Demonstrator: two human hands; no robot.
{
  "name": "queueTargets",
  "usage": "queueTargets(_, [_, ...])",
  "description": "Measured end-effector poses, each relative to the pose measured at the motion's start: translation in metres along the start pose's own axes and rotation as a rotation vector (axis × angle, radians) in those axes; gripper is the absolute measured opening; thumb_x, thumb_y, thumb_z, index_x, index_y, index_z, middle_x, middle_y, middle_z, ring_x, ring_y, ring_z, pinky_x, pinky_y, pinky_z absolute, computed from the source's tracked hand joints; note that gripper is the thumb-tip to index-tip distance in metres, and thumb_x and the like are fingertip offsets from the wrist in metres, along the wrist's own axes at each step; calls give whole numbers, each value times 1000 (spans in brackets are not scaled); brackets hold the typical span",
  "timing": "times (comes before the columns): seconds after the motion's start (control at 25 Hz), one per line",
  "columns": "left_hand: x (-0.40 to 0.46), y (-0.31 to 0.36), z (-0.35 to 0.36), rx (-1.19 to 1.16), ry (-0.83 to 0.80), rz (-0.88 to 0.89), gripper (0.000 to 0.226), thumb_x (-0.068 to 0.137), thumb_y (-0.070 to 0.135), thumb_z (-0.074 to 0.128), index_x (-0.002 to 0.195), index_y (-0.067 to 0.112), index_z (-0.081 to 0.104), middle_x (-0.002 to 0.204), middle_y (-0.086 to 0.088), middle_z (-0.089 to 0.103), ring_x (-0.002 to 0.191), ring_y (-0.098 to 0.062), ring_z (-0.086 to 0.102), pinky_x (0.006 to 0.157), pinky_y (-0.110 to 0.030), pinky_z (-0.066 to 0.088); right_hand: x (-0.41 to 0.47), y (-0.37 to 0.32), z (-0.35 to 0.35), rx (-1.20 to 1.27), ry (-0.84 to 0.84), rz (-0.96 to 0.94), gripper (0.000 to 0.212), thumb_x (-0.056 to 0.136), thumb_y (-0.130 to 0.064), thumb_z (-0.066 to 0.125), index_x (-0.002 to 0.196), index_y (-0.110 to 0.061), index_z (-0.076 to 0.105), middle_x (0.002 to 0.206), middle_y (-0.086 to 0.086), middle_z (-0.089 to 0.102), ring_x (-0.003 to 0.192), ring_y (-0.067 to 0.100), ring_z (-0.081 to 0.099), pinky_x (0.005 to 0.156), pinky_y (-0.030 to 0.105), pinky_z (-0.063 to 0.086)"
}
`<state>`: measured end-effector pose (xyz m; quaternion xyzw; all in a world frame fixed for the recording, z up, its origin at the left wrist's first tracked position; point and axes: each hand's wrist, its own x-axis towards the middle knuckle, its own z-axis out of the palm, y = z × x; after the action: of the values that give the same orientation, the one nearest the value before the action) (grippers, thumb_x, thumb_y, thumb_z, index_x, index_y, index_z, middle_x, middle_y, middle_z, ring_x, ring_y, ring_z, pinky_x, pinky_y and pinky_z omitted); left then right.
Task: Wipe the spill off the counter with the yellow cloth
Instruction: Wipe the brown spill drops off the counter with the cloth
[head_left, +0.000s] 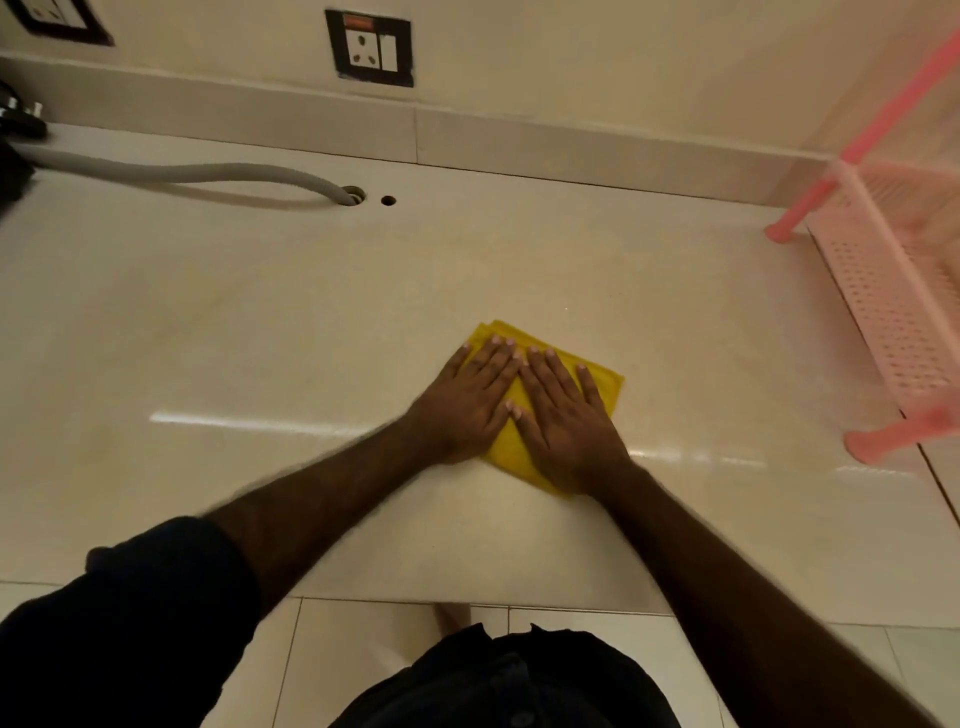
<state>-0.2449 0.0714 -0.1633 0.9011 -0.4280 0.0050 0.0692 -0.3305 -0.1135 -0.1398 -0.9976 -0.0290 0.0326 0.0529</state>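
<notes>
Cream stone counter (260, 322) filled the view, a pink rack (893, 291) at its right and a grey hose (208, 174) far left. Near the middle lay the folded yellow cloth (605, 382), left hand (467, 405) and right hand (563, 426) pressed flat on it, fingers spread, grasping nothing.

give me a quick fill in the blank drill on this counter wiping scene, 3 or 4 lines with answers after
1. Both hands, left hand and right hand, press flat on the ____ cloth.
2. The rack at the counter's right side is ____ in colour.
3. The grey hose runs into a ____ in the counter.
4. The socket is mounted on the ____.

Answers: yellow; pink; hole; wall
</notes>
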Motion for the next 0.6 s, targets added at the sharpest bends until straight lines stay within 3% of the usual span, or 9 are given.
queueTargets(0.12, [-4,24,2,-4,-5,61,64,108,44,25,162,10,26,172,-10,20,161,-26,13,131,-51,13,-34,0,5,21,-8,81,74,105,-52,14,167,-12,22,178,7,14,166,26,6,133,57,9])
queueTargets(0.2, [-5,23,0,7,-16,15,65,107,45,24,163,13,24,173,-7,17,162,-24,10,130,-55,8,-24,-7,2,29,-62,114,78,101,-53,7,168,-13,15,179,7,5,166,26,-1,134,56,3])
queueTargets(0.28, [-10,8,-4,23,-19,-45,64,106,44,24,162,13,29,172,-7,22,161,-28,14,128,-62,10,1,-23,3,18,-92,114,74,105,-51,12,169,-15,9,179,7,-1,166,25,-6,134,55,-3])
queueTargets(0.4, [-30,-34,-12,61,-29,-159,64,104,43,24,159,14,36,169,-8,30,158,-35,22,124,-69,17,45,-60,7,25,-87,36,69,110,-44,30,169,-15,10,179,8,-1,167,26,-6,133,54,-5])
queueTargets(0.6, [-114,-99,-25,89,-8,-364,66,103,43,21,159,12,35,168,-11,31,157,-38,24,123,-67,18,76,-147,19,-27,-77,-224,70,108,-47,27,169,-15,12,179,8,3,167,26,-4,133,54,-5])
